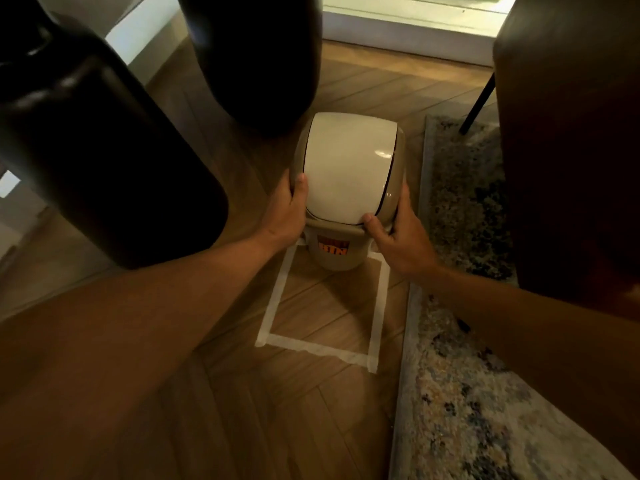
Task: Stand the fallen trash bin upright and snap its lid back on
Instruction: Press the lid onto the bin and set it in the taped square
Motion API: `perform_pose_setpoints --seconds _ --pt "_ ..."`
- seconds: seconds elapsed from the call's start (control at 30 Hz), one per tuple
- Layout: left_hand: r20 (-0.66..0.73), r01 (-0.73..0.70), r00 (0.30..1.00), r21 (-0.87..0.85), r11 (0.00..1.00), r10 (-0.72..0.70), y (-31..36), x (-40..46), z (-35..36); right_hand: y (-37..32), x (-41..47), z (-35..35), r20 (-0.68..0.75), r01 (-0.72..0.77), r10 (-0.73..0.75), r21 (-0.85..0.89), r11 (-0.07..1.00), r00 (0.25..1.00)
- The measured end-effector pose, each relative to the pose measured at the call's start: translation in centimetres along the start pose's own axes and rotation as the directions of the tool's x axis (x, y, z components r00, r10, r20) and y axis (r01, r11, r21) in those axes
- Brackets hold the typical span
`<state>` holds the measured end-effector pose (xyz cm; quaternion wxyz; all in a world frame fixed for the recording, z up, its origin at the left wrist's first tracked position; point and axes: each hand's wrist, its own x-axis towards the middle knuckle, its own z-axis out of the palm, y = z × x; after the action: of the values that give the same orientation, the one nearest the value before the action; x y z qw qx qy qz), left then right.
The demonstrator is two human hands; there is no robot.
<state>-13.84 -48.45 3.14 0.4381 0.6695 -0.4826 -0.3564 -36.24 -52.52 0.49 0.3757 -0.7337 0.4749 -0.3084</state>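
A small beige trash bin with an orange label stands upright on the wooden floor, at the far end of a square marked in white tape. Its lid, a beige frame with a cream swing flap, sits on top of the bin. My left hand grips the lid's left edge, thumb on the flap's rim. My right hand holds the lid's right front corner, thumb pressing on the front edge. Whether the lid is fully seated on the bin, I cannot tell.
Two large dark vases stand to the left and behind the bin. A patterned rug lies to the right, with a brown chair on it. A white window frame runs along the back.
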Motion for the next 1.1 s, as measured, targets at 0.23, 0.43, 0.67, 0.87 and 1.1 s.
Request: perform_pose_setpoints --seconds 0.23,0.43,0.67,0.87,1.1 --pt "0.024 0.132 0.991 0.080 0.988 -0.134 0.0 4.5 0.4 0.9 4.4 -0.6 0.010 -0.055 0.055 0.036 0.998 0.998" --pt "0.018 0.066 0.998 0.080 0.995 -0.068 -0.9 4.4 1.1 2.0 5.2 -0.6 0.010 -0.126 0.125 0.079 0.989 0.992" --pt "0.072 0.097 0.991 0.219 0.971 -0.116 0.4 4.7 -0.9 0.7 6.3 -2.4 0.130 -0.175 0.164 0.072 0.982 0.978" --pt "0.106 0.233 0.959 0.233 0.944 -0.263 0.9 3.8 -3.4 -1.6 5.8 -3.2 0.245 -0.302 0.281 0.054 0.952 0.928" --pt "0.121 0.217 0.961 0.239 0.947 -0.250 0.7 -1.3 -3.6 -2.2 1.1 -2.7 0.271 -0.332 0.307 0.050 0.942 0.912"
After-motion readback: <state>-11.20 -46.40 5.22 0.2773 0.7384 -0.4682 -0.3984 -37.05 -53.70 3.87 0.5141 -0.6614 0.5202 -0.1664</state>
